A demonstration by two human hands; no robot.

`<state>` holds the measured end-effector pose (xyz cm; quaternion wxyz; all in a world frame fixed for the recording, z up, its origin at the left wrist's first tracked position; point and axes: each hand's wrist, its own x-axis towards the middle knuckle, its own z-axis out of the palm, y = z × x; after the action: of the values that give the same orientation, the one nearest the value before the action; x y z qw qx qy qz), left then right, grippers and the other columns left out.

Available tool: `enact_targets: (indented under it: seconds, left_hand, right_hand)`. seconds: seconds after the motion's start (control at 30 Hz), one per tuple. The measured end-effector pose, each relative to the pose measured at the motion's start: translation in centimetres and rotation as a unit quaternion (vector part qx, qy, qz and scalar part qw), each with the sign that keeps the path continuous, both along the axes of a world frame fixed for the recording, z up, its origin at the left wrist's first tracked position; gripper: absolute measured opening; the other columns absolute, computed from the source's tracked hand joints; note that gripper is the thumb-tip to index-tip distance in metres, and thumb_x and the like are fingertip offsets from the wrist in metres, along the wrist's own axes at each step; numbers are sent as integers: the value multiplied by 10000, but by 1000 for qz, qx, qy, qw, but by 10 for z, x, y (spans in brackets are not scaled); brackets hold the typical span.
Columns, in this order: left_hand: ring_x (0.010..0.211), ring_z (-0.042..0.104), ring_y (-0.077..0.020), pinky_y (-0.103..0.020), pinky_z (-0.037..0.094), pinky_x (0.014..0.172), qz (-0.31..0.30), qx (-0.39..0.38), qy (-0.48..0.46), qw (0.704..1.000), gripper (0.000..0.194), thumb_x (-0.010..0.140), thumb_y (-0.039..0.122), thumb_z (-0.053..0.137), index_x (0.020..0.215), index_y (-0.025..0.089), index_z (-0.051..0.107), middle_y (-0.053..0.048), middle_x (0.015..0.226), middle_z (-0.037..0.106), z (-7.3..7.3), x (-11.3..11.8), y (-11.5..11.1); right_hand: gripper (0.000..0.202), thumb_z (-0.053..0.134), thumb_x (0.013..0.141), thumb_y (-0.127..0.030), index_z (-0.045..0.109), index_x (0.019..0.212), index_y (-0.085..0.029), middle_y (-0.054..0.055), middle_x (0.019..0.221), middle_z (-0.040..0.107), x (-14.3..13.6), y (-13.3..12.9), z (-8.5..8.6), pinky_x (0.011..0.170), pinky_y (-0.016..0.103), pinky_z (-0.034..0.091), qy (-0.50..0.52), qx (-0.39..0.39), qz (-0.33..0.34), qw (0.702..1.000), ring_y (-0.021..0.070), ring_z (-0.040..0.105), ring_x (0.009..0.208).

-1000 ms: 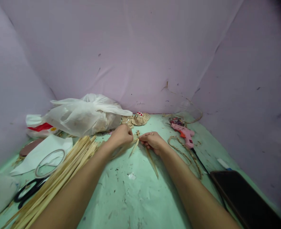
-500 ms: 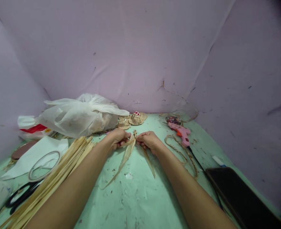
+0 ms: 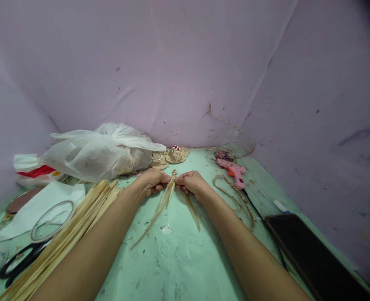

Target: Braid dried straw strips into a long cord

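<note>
Both hands meet over the middle of the green table (image 3: 172,259). My left hand (image 3: 155,182) is closed in a pinch on the pale dried leaf strips (image 3: 162,205), whose long ends hang down toward the lower left. Close beside it on the right, my right hand (image 3: 191,183) pinches the same strips, and a narrow end (image 3: 192,212) trails below its fingers. A small knotted or braided tip (image 3: 174,172) stands up between the two hands. Behind them lie woven round pieces (image 3: 177,155) with a red and white bit on top.
At left are a white plastic bag (image 3: 100,154), a bundle of dried strips (image 3: 68,230), black-handled scissors (image 3: 21,261) and a wire ring (image 3: 52,221). At right are a pink glue gun (image 3: 233,172), a braided cord (image 3: 235,196), a bead dish (image 3: 224,156) and a black phone (image 3: 316,255).
The view has shifted slightly, so the table items appear a little further left. A leaf strip that stuck out by my left hand now hangs down between the hands.
</note>
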<state>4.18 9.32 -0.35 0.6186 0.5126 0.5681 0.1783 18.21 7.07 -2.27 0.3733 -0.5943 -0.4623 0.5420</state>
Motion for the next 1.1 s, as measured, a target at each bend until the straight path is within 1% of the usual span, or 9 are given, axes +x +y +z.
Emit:
enact_targets:
  seconds: [0.13, 0.23, 0.37, 0.53, 0.67, 0.77, 0.87, 0.97, 1.1]
  left_hand:
    - [299, 252, -13, -191, 94, 347, 23, -7, 35, 999, 172, 604, 269, 602, 575, 135, 498, 52, 432, 416, -2, 4, 1]
    - [306, 259, -14, -198, 90, 351, 9, -18, 70, 997, 277, 548, 355, 666, 553, 124, 514, 35, 446, 460, 0, 6, 0]
    - [321, 259, -19, -202, 110, 352, -10, 9, 96, 995, 368, 475, 436, 697, 578, 110, 561, 8, 478, 518, 3, 8, -2]
    - [341, 283, -42, -213, 166, 353, -8, 80, 177, 981, 263, 510, 338, 670, 538, 95, 575, -7, 453, 513, 10, 14, -8]
    - [334, 281, -53, -206, 194, 358, 14, 127, 192, 973, 111, 537, 201, 614, 533, 100, 568, 31, 352, 411, 16, 18, -12]
    - [325, 282, -56, -202, 191, 355, 20, 121, 181, 976, 74, 531, 160, 589, 502, 107, 547, 43, 315, 351, 17, 18, -12]
    - [311, 270, -50, -203, 175, 345, 17, 84, 157, 984, 125, 538, 173, 561, 444, 117, 500, 32, 322, 361, 13, 16, -8]
    - [301, 264, -49, -208, 157, 335, 33, 53, 144, 988, 136, 534, 186, 546, 432, 126, 479, 26, 347, 388, 8, 14, -3]
    - [321, 307, -51, -206, 191, 342, 65, 97, 129, 985, 111, 523, 153, 544, 442, 124, 473, 15, 383, 436, 5, 11, 3]
  right_hand:
    - [63, 532, 559, -125, 551, 500, -117, -39, 381, 468, 0, 1, -3, 309, 166, 254, -6, 10, 0, 1000, 33, 312, 307]
    - [55, 531, 540, -122, 548, 488, -119, -44, 371, 453, 0, 2, -5, 307, 162, 244, -10, 13, 4, 1000, 30, 307, 305]
    - [58, 532, 534, -131, 544, 478, -124, -44, 368, 448, 1, 5, -9, 310, 167, 241, -17, 21, 6, 1000, 34, 316, 307]
    - [46, 547, 528, -151, 543, 485, -131, -48, 355, 437, 1, 7, -14, 313, 174, 247, -20, 20, -2, 1000, 42, 322, 306]
    - [65, 549, 533, -174, 538, 486, -130, -42, 350, 437, 0, 7, -14, 313, 170, 248, -42, 19, -8, 999, 40, 328, 299]
    - [71, 556, 528, -184, 527, 489, -132, -35, 355, 445, -1, 6, -12, 320, 160, 268, -54, 5, -10, 998, 48, 372, 311]
    - [65, 569, 523, -189, 542, 519, -130, -5, 432, 527, -3, 5, -9, 329, 153, 295, -43, -10, -3, 999, 63, 444, 357]
    - [59, 572, 531, -182, 543, 535, -131, 5, 458, 554, -4, 4, -6, 327, 152, 300, -26, -22, -9, 999, 73, 472, 375]
    - [54, 540, 555, -154, 536, 510, -125, 2, 404, 529, -3, 4, -6, 305, 156, 254, -21, -15, -5, 1000, 54, 406, 318]
